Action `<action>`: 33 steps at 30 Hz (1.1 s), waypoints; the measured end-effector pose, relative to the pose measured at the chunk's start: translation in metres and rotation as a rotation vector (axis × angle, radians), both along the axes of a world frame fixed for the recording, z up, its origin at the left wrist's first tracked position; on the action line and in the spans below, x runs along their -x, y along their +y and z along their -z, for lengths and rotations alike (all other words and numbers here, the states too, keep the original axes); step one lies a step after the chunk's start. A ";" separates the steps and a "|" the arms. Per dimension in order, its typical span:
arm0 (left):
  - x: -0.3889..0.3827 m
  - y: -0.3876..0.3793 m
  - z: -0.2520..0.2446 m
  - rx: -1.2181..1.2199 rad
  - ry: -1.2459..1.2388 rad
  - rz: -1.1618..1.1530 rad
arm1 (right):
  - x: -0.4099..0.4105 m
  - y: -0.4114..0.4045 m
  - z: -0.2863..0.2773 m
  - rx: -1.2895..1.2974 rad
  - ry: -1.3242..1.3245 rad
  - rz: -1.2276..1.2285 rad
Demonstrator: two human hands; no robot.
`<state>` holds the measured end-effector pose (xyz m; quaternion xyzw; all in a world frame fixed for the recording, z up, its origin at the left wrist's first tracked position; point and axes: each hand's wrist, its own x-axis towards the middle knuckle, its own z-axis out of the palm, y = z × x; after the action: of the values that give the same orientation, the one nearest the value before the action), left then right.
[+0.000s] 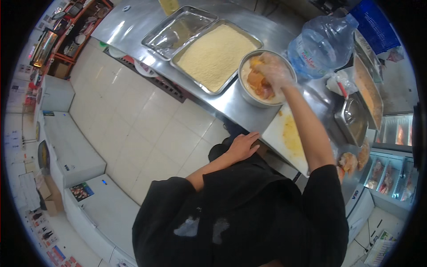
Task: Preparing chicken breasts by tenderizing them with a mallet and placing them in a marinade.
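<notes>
My right hand (275,71), in a clear plastic glove, is inside a round metal pan (255,100) of pale batter (244,75). Its fingers grip an orange marinated piece of meat (257,81), partly covered by the hand. Bare, my left hand (243,146) rests its spread fingertips on the table's front edge by the corner of a white cutting board (272,131). Yellow-orange liquid is smeared over that board. Left of the pan stands a rectangular metal tray (216,92) heaped with pale yellow crumbs (218,55).
Behind the crumbs lies another metal tray (180,28) with clear plastic in it. A large plastic water bottle (320,46) stands beyond the pan. To the right are a lidded metal container (353,116) and meat pieces (348,163). White chest freezers (76,150) line the left.
</notes>
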<state>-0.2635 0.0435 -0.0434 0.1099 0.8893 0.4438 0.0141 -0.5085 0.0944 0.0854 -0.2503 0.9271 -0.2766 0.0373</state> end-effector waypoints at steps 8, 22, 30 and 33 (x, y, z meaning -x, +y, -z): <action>-0.027 -0.023 0.032 -0.032 0.091 -0.263 | -0.040 0.117 -0.020 0.164 0.226 0.214; 0.019 0.090 0.005 0.089 0.040 0.073 | -0.320 0.428 0.059 0.118 0.131 1.424; 0.046 0.164 -0.034 0.000 0.201 0.032 | -0.272 0.505 0.227 -0.858 0.573 0.778; 0.029 0.162 -0.031 0.007 0.219 -0.095 | -0.243 0.520 0.224 -0.495 0.381 0.972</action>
<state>-0.2920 0.2058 -0.0122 0.1154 0.8913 0.4261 -0.1037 -0.2655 0.6148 -0.1386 0.1751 0.9631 0.0129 -0.2041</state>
